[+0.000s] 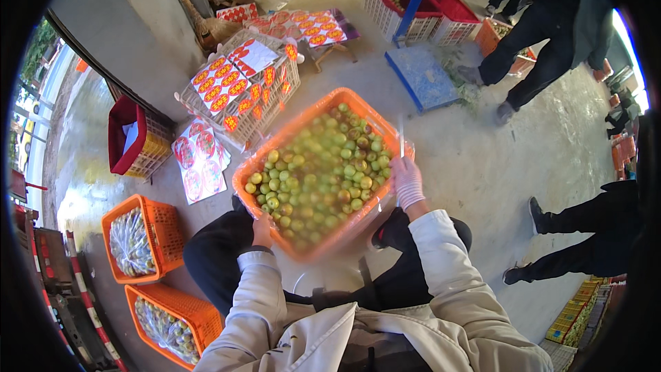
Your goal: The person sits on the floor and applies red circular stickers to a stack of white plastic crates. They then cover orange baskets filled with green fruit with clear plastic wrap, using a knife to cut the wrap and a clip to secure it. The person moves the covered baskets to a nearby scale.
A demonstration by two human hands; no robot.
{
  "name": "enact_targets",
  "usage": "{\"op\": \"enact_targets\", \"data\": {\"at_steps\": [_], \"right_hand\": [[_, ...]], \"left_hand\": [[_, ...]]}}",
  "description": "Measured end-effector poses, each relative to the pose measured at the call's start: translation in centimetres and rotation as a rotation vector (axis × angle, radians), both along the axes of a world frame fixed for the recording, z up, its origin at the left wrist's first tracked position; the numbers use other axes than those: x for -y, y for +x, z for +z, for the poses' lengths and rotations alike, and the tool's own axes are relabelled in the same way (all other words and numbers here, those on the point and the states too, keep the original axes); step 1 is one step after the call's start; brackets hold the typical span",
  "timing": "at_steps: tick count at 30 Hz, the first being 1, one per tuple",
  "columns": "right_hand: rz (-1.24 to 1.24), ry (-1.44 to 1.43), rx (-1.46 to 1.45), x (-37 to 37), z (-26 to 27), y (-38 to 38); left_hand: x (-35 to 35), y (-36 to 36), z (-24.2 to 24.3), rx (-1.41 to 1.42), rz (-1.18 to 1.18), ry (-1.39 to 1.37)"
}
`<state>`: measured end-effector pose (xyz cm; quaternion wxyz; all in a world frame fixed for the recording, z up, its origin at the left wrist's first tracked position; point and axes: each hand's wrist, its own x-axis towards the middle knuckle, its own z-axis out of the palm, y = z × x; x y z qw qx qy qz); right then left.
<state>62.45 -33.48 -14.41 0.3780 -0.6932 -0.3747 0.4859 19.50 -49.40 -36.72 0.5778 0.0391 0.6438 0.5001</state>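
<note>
Before my knees stands an orange plastic crate (pixel 373 109) lined with clear plastic film and full of round green-brown fruit (pixel 310 180), probably jujubes. A blurred patch hazes the middle of the fruit. My left hand (pixel 262 230) grips the crate's near left rim, its fingertips partly hidden. In a whitish striped glove, my right hand (pixel 407 180) is closed around a thin, pale, blade-like strip (pixel 401 137) that points up and away. This hand is beside the crate's right rim; whether it touches the rim I cannot tell.
Sticker sheets (pixel 219 84) lie on an upturned crate (pixel 273 90). A blue platform scale (pixel 423 78) stands beyond, near red-lined crates (pixel 403 0). Bagged fruit fills two orange crates (pixel 168 232) at left. Other people's legs (pixel 537 36) are at right. A red-lined basket (pixel 120 134) stands by the doorway.
</note>
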Motion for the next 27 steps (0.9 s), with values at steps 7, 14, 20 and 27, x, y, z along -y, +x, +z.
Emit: {"op": "enact_targets", "data": {"at_steps": [7,14,20,27], "right_hand": [[-0.092,0.172,0.276,1.5,-6.3,2.1],[0.254,0.262,1.369,3.6,-11.0,5.8],[-0.327,0.071,0.428,5.0,-9.7,5.9],[-0.343,-0.013,0.345,6.7,-5.1,4.4]], "left_hand": [[-2.3,1.0,-0.5,-0.152,-0.019,-0.047],[-2.8,1.2,1.0,-0.702,-0.142,-0.230],[-2.4,1.0,1.5,-0.343,0.119,-0.089],[-1.6,1.0,3.4,-0.555,-0.047,-0.197]]}}
